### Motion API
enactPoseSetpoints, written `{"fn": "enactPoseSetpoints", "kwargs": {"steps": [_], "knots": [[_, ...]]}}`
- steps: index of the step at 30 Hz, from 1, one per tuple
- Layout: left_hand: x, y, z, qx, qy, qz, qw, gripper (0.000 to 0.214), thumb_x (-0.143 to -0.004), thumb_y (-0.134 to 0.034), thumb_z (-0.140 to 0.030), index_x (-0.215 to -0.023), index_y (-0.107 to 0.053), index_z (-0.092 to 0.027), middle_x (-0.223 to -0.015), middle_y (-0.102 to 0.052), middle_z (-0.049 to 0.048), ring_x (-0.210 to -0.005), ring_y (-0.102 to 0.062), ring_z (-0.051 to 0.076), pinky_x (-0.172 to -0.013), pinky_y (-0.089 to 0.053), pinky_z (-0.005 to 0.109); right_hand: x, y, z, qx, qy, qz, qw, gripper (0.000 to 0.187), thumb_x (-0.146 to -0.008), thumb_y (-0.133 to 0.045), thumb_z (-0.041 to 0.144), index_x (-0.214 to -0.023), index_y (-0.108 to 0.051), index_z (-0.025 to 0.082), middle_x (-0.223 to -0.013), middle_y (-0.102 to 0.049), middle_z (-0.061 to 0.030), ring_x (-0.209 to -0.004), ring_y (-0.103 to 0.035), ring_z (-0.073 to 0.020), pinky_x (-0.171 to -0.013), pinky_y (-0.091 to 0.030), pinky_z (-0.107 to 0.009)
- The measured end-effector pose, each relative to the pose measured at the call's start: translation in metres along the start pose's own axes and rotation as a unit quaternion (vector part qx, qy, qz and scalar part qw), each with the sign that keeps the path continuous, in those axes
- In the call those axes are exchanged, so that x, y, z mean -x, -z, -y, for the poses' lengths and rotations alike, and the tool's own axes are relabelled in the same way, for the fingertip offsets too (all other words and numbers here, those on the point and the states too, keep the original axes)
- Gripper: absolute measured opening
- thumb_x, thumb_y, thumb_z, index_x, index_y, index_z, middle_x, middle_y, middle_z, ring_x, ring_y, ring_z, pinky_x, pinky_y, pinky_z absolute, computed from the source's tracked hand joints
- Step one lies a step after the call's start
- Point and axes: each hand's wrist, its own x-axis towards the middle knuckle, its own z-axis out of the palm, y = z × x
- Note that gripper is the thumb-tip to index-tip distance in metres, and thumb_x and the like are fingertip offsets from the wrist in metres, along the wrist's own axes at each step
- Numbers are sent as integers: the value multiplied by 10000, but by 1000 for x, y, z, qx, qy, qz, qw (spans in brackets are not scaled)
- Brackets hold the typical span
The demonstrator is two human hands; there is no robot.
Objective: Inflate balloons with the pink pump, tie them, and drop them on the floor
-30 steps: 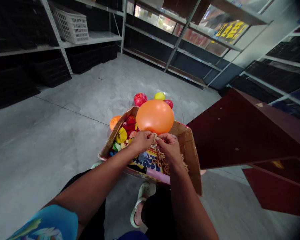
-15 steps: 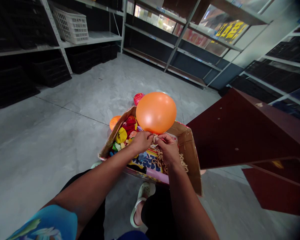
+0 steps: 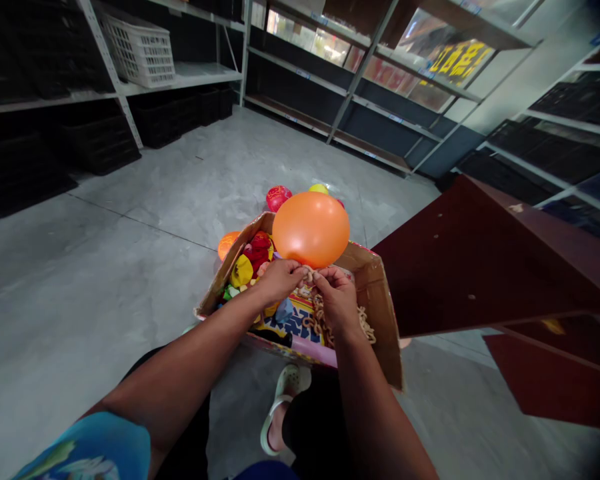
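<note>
An inflated orange balloon (image 3: 311, 229) stands above an open cardboard box (image 3: 380, 307). My left hand (image 3: 279, 280) and my right hand (image 3: 336, 293) are both pinched shut at the balloon's neck, where a pale elastic band sits between the fingertips. The box holds several flat balloons (image 3: 250, 263) in red, yellow and green at its left, a printed packet (image 3: 293, 322) in the middle, and a heap of tan elastic bands (image 3: 320, 323) under my right hand.
Several inflated balloons, one of them red (image 3: 279, 197), lie on the grey concrete floor beyond the box. A dark red board (image 3: 485, 260) rises at the right. Metal shelving lines the walls, with a white basket (image 3: 140, 48) on the left. My sandalled foot (image 3: 285, 397) rests below the box.
The orange balloon rose and tilted, then settled slightly lower again. Both hands stay pinched at its neck, with small finger movements.
</note>
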Motion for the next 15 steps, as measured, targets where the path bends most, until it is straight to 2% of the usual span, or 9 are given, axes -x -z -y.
{"fn": "enactPoseSetpoints", "kwargs": {"steps": [4,8,12,15], "knots": [[5,-2,-9,2,9,27,1000,324,-791,-465,-369,-545,-507,-162,-488,-460,-36,-476,-407,95,-485,-299,230,-6,1,-6,-52,-12,-78,996,287,-562,-772,199,-707,-524,191,-600,-614,57,-465,-529,-82,-416,-410,-181],[7,-8,-14,-20,-2,43,999,298,-799,-444,-296,-531,-468,-169,-484,-456,-36,-482,-424,100,-505,-318,234,-10,1,-12,-64,15,-138,988,294,-561,-754,177,-696,-493,193,-556,-582,86,-463,-520,-65,-453,-422,-171],[5,-16,-10,-41,-4,51,998,302,-820,-412,-291,-547,-472,-176,-501,-484,-22,-501,-463,117,-532,-353,248,-11,-3,-14,-69,38,-161,984,272,-551,-750,175,-702,-524,185,-565,-591,82,-492,-521,-67,-502,-439,-187],[5,-21,-7,-28,-9,40,999,273,-823,-413,-284,-579,-479,-181,-493,-471,-18,-487,-452,120,-498,-337,247,-11,-6,-13,-57,65,-165,982,278,-554,-742,193,-798,-609,175,-728,-677,22,-655,-595,-115,-613,-489,-246]]}}
